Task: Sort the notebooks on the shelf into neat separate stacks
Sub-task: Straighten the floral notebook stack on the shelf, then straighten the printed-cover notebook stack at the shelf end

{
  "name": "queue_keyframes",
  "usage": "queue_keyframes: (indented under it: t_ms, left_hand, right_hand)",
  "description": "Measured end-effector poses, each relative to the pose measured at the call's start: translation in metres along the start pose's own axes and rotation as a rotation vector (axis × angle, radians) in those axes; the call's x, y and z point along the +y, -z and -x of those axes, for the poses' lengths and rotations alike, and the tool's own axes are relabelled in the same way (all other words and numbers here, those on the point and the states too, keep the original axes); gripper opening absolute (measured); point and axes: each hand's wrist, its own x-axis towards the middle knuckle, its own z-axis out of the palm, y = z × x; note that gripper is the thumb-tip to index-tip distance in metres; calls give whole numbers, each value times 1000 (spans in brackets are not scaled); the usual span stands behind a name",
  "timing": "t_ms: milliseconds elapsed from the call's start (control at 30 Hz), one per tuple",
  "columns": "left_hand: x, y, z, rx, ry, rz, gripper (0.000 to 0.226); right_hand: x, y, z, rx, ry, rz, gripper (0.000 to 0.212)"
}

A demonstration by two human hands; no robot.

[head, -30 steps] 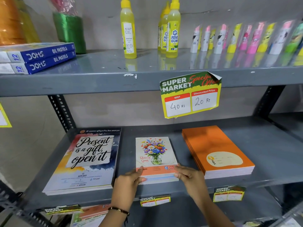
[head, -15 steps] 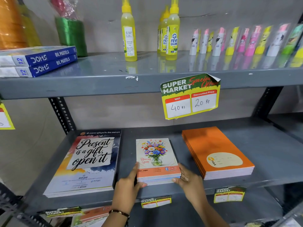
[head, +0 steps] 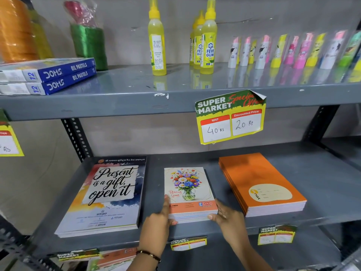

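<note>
Grey shelf [head: 322,173] holds three separate notebook stacks [head: 188,192].

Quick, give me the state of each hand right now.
Left hand: open, fingers against the left side of the flower notebook stack, not gripping.
Right hand: open, fingertips against the stack's front right corner, not gripping.

We are seeing three separate stacks lying flat on the grey shelf [head: 322,178]: quote-cover notebooks [head: 105,194] left, floral notebooks [head: 188,192] middle, orange notebooks [head: 259,182] right, slightly angled.
</note>
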Motion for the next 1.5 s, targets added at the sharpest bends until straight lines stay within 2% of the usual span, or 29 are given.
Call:
queue_keyframes:
  t_ms: [133, 333, 400, 500, 600, 800, 900, 967, 1033, 1100, 1133, 1200, 1267, 1367, 1433, 1500]
  left_hand:
    - [-1, -2, 0, -21, -6, -30, 75]
    - [-5, 4, 0, -10, -52, 60, 79]
    - [-8, 6, -1, 29, -116, 52, 70]
    - [-7, 10, -1, 70, -183, -1, 53]
    - [-5, 10, -2, 94, -187, 26, 52]
    - [-3, 11, -7, 49, -162, -9, 50]
    - [-5, 13, -6, 42, -150, 63, 51]
    - [-8, 18, -2, 72, -151, 155, 57]
    - [-16, 29, 3, 153, -168, 220, 68]
    - [-30, 41, 7, 263, -188, 308, 78]
    - [-43, 46, 10, 289, -179, 363, 79]
    - [-73, 55, 14, 331, -145, 482, 77]
    - [-105, 65, 20, 384, -73, 588, 67]
    - [-155, 75, 35, 388, 64, 645, 58]
    - [-183, 75, 39, 320, 161, 530, 74]
    - [-202, 74, 43, 257, 232, 392, 91]
  right_hand:
    - [-1, 0, 0, -17, -6, -23, 32]
    - [-1, 4, 1, -32, -54, -134, 53]
    - [3, 7, 1, -46, -53, -189, 64]
    - [-1, 9, 1, -43, 11, -129, 44]
    - [0, 9, -3, -22, 39, -93, 29]
    - [-1, 8, -5, -6, 29, -88, 28]
    - [-1, 9, -4, -14, 46, -47, 33]
    - [-12, 13, -2, 55, 65, -61, 46]
    - [-33, 15, -1, 213, 79, -115, 52]
    - [-60, 9, -2, 318, 118, -206, 46]
    - [-74, 0, -4, 318, 134, -261, 41]
    - [-96, -25, -9, 228, 127, -396, 39]
    - [-113, -57, -12, 45, 86, -556, 46]
    - [-126, -105, -8, -281, 69, -536, 60]
    - [-123, -129, -4, -398, 69, -442, 65]
    - [-121, -145, 0, -445, 71, -350, 70]
